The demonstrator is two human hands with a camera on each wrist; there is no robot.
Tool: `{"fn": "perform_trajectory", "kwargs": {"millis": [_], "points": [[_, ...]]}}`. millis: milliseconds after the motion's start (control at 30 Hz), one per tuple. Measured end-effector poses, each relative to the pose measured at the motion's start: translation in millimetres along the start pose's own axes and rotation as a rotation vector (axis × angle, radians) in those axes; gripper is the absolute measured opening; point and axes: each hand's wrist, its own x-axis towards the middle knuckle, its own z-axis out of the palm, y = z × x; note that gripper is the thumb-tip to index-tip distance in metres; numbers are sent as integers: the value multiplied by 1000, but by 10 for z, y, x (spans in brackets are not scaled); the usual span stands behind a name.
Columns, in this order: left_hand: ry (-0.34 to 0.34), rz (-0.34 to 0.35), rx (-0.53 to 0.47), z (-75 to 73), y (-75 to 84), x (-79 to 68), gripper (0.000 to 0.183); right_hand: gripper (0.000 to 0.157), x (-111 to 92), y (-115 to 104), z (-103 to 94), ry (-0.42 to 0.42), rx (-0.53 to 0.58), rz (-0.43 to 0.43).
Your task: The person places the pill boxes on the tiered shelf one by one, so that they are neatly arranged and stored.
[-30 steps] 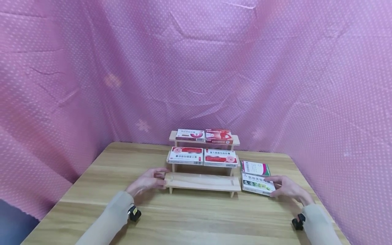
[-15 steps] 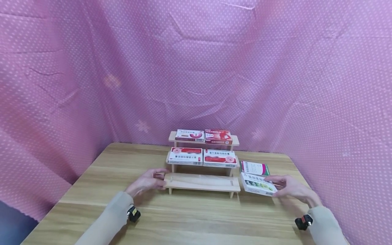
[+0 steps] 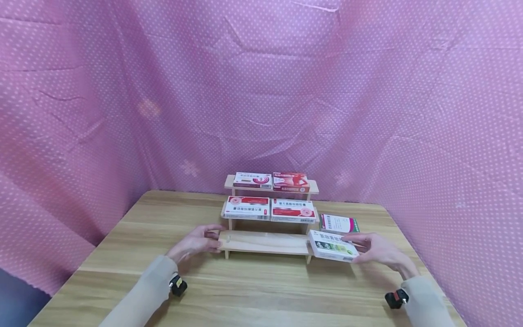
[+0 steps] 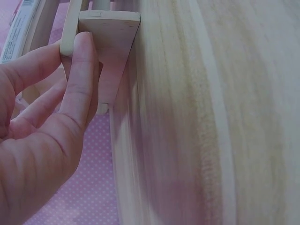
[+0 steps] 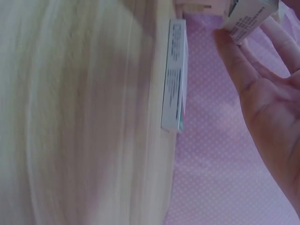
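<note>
My right hand [image 3: 380,253] grips a white and green medicine box [image 3: 333,246] by its right end. The box is tilted a little, and its left end overlaps the right end of the lowest step of a wooden tiered stand [image 3: 265,243]. In the right wrist view the fingers hold the end of this medicine box [image 5: 251,18] off the table. At the left end of the same step, my left hand [image 3: 196,243] pinches the board between thumb and fingers. The left wrist view shows the thumb [image 4: 82,79] along the underside of the stand's board [image 4: 71,33].
A second medicine box [image 3: 339,223], white with magenta and green, lies on the table [image 3: 261,290] right of the stand. Two red and white boxes [image 3: 248,208] fill the middle step; a white box [image 3: 252,180] and a red box [image 3: 291,181] lie on top. A pink dotted curtain [image 3: 261,91] hangs behind.
The right hand has lifted the white and green medicine box off the table and moved it left, over the end of the lowest step. The left hand has stayed at the stand.
</note>
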Motion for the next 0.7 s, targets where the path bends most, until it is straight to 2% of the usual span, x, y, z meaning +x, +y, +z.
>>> {"fn": "perform_trajectory", "kwargs": {"millis": [300,533,700], "points": [[20,0,11,7,-19,-9,66,68,159,-136,265,22,112,4],[19,-13,-57,12,-14,-4,67,64,298,-210,451,40,134,-40],[24,-27,-87,24,-31,-25,69,61,367,-281,562,53,114,-29]]}}
